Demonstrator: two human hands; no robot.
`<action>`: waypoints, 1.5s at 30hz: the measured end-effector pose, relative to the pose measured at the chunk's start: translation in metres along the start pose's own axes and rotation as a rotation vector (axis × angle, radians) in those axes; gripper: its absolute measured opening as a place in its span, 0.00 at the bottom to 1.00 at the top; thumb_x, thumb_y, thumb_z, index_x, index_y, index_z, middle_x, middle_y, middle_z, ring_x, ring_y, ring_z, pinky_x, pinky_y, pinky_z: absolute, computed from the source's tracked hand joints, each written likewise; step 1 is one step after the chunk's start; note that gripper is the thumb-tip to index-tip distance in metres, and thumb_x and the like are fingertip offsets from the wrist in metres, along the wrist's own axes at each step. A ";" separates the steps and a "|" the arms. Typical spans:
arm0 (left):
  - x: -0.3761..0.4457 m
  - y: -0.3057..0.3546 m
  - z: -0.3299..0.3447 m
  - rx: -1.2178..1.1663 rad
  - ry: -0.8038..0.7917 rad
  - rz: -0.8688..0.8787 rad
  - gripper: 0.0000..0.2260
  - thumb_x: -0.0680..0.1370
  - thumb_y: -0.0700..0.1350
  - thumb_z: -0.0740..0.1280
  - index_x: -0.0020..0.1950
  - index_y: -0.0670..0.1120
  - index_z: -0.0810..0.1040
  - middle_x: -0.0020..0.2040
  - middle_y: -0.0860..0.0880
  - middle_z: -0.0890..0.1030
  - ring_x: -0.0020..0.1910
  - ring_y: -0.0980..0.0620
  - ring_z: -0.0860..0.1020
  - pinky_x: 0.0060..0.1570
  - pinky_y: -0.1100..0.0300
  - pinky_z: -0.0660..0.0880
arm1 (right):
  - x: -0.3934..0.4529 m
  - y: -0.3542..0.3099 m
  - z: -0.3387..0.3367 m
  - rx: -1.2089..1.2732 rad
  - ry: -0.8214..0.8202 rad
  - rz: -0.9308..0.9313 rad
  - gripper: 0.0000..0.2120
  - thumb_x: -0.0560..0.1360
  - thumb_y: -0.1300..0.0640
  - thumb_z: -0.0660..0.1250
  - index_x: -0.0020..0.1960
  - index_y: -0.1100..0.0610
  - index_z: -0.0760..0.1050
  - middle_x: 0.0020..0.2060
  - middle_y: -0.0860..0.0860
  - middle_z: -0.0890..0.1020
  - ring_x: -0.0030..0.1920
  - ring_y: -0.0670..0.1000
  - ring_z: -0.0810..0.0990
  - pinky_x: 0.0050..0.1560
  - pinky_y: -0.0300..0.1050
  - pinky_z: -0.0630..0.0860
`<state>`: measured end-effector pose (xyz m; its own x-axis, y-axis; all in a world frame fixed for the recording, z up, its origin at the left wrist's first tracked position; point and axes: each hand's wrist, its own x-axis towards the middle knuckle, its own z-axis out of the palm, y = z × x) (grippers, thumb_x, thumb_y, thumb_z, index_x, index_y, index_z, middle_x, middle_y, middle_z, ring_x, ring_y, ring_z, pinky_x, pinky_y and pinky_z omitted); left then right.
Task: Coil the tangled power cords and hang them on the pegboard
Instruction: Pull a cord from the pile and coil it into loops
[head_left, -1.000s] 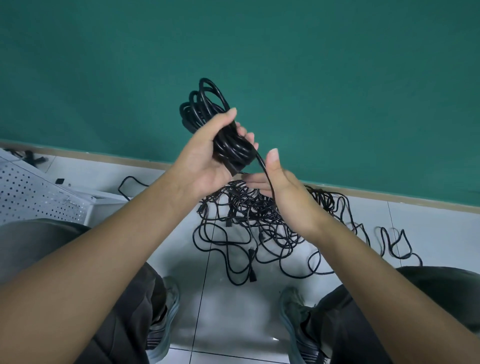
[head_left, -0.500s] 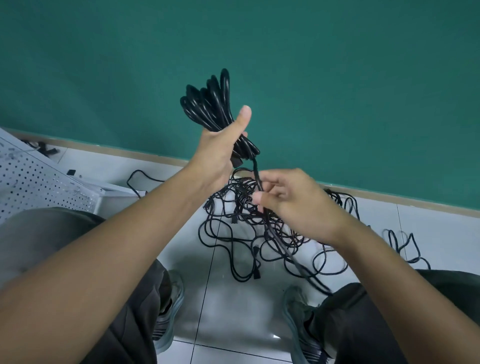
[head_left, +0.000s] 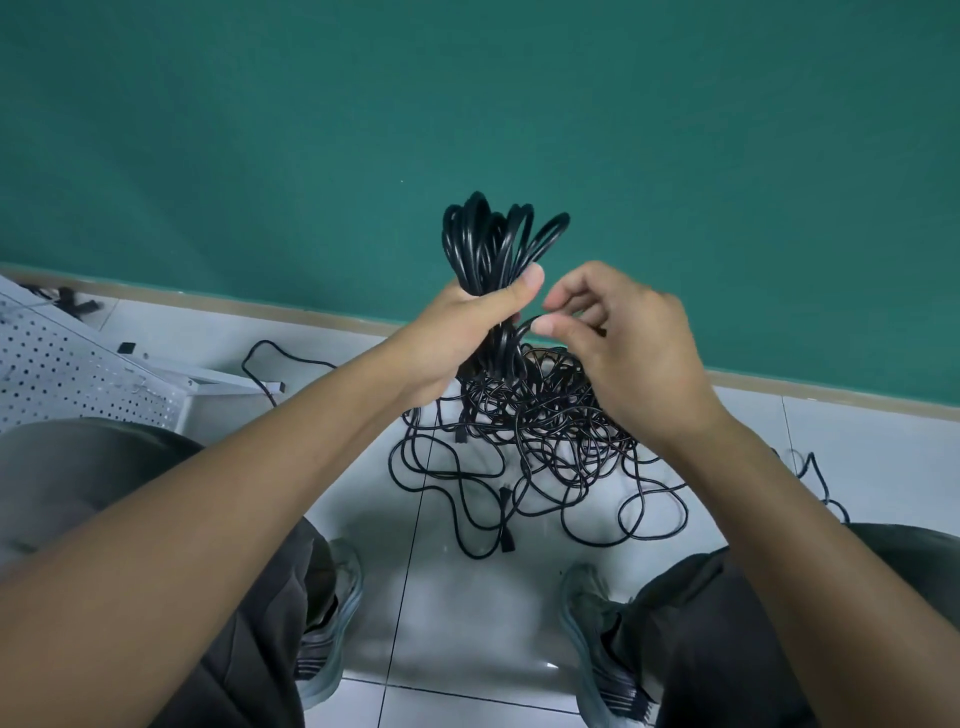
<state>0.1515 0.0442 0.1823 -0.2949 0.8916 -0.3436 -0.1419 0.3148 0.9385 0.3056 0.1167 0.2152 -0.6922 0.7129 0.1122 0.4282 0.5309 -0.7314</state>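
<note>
My left hand (head_left: 462, 327) grips a bundle of black coiled cord (head_left: 493, 244), held upright, its loops sticking up above my fist in front of the green wall. My right hand (head_left: 618, 338) is just to the right of it, thumb and fingers pinching the loose strand of the cord (head_left: 524, 328) that leads out of the bundle. Below both hands a tangled pile of black power cords (head_left: 545, 441) lies on the white tiled floor, with plug ends showing. A white pegboard (head_left: 62, 374) lies at the far left.
I am crouched with my knees and two grey shoes (head_left: 332, 623) at the bottom of the view. A green wall (head_left: 467, 104) with a tan skirting strip stands behind the pile. A loose cord (head_left: 265, 358) runs by the pegboard's white frame.
My right hand rose from below the bundle to beside my left thumb, bringing the loose strand up with it. The bundle in my left hand tilted more upright and shifted slightly right.
</note>
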 end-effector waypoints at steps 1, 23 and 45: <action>-0.002 0.002 0.001 -0.005 -0.021 -0.029 0.28 0.77 0.66 0.68 0.60 0.42 0.81 0.50 0.44 0.84 0.57 0.42 0.83 0.64 0.47 0.78 | 0.001 0.002 -0.003 -0.006 0.040 0.010 0.11 0.73 0.50 0.77 0.48 0.54 0.78 0.38 0.40 0.80 0.37 0.36 0.78 0.42 0.27 0.72; -0.006 0.019 -0.007 -0.790 -0.435 -0.130 0.12 0.70 0.42 0.69 0.51 0.38 0.80 0.43 0.46 0.78 0.42 0.49 0.79 0.50 0.51 0.81 | 0.021 0.028 -0.007 0.273 -0.258 0.119 0.10 0.87 0.53 0.57 0.63 0.54 0.73 0.59 0.48 0.81 0.64 0.50 0.78 0.67 0.57 0.75; -0.012 0.014 0.006 -0.111 -0.164 -0.264 0.11 0.77 0.54 0.72 0.49 0.47 0.82 0.46 0.50 0.84 0.45 0.52 0.85 0.50 0.54 0.80 | 0.017 0.008 -0.009 0.318 0.360 0.222 0.04 0.81 0.55 0.70 0.47 0.54 0.79 0.44 0.47 0.82 0.32 0.51 0.86 0.38 0.48 0.85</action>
<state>0.1585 0.0395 0.2001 -0.0791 0.8272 -0.5564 -0.2984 0.5129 0.8049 0.3024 0.1375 0.2174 -0.3381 0.9341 0.1146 0.3055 0.2241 -0.9255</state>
